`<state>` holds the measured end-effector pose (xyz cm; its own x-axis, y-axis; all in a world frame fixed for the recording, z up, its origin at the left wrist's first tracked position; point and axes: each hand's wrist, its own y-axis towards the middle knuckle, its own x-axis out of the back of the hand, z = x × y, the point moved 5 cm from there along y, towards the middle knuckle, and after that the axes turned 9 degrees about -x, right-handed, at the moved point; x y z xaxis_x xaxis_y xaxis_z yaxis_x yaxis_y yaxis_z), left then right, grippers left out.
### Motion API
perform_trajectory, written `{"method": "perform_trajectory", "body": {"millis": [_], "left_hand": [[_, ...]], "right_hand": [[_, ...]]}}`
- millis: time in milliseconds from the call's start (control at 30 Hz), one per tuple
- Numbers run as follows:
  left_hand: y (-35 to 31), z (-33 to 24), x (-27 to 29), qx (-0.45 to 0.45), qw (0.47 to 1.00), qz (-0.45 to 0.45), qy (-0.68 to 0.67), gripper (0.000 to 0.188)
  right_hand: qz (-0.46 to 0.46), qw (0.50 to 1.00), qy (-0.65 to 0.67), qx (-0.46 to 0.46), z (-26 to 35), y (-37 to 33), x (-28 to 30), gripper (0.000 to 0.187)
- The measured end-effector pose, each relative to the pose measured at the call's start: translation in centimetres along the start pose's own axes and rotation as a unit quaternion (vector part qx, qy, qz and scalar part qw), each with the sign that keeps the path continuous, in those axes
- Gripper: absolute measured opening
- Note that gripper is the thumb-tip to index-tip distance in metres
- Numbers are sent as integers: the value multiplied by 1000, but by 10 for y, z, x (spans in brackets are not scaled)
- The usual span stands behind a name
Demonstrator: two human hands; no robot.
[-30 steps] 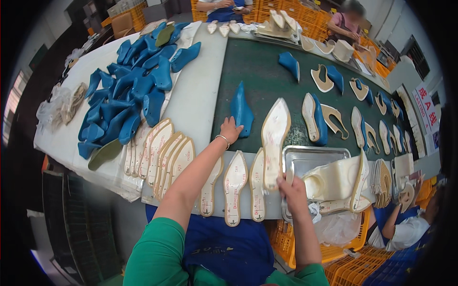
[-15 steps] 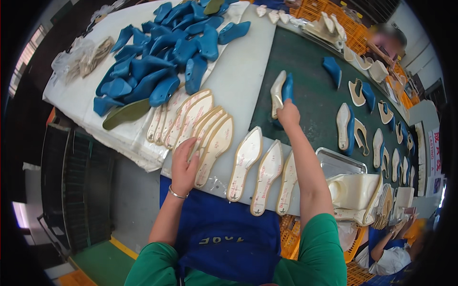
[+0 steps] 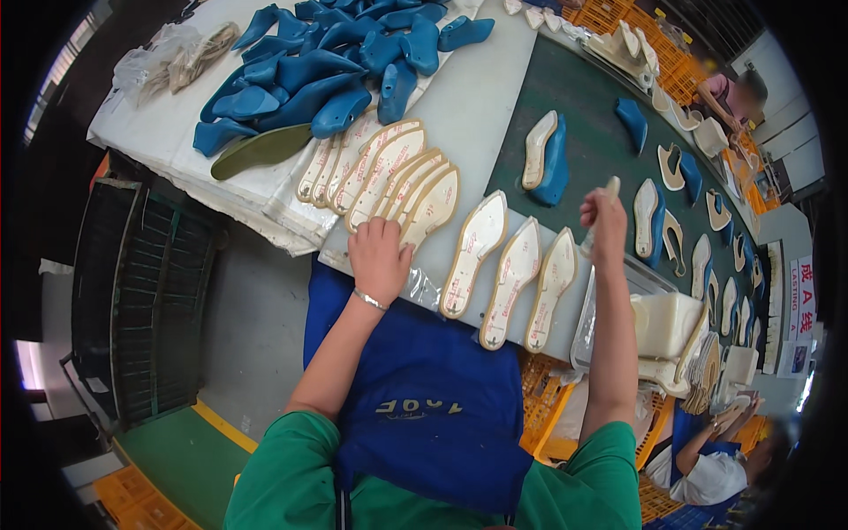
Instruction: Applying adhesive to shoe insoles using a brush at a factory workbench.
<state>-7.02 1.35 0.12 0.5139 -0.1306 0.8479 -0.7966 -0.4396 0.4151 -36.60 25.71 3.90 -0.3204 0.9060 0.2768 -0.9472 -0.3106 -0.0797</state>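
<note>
My left hand (image 3: 380, 262) has its fingers closed over the heel end of a pale shoe insole (image 3: 435, 205), the nearest of a fanned row; the fingertips are partly hidden. My right hand (image 3: 604, 231), above the tray's far corner, grips a slender pale handle-like thing (image 3: 613, 185); its exact kind I cannot make out. Beyond that hand, a pale insole (image 3: 539, 150) lies along a blue shoe last (image 3: 554, 163) on the green belt (image 3: 574, 106). Between my hands, three separate insoles lie side by side, the middle one (image 3: 512, 283) pointing away from me.
Many blue lasts (image 3: 322, 75) are heaped at the far left, with an olive-green last (image 3: 261, 150) beside them. A metal tray (image 3: 585, 329) and a white block-like container (image 3: 664, 327) stand at right. More lasts and insoles line the belt; two other people sit on the right.
My right hand has let go of the last and insole on the belt, drawn back nearer, and now holds the slender pale thing. My left hand has closed on the insole's heel.
</note>
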Motion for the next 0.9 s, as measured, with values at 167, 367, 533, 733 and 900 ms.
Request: {"method": "perform_trajectory", "body": {"millis": [167,367,533,733,900], "left_hand": [[0,-15,-10,-20,1000,-9,10,37],[-10,-24,-24,-63,996,-16,-68,34],[-18,-17,-37,-66,986,15,-152,36],[-23,-20,-34,145,720,57,-676,37],[-32,-63,-6,194,567,56,-799,40]], "right_hand": [[-152,961,-152,174,20,-97,76,38],[-242,964,-77,77,-25,-164,145,25],[-289,936,-190,70,-62,-179,168,17],[-262,952,-156,24,-116,-160,183,18],[-291,956,-35,27,-98,-173,178,20]]}}
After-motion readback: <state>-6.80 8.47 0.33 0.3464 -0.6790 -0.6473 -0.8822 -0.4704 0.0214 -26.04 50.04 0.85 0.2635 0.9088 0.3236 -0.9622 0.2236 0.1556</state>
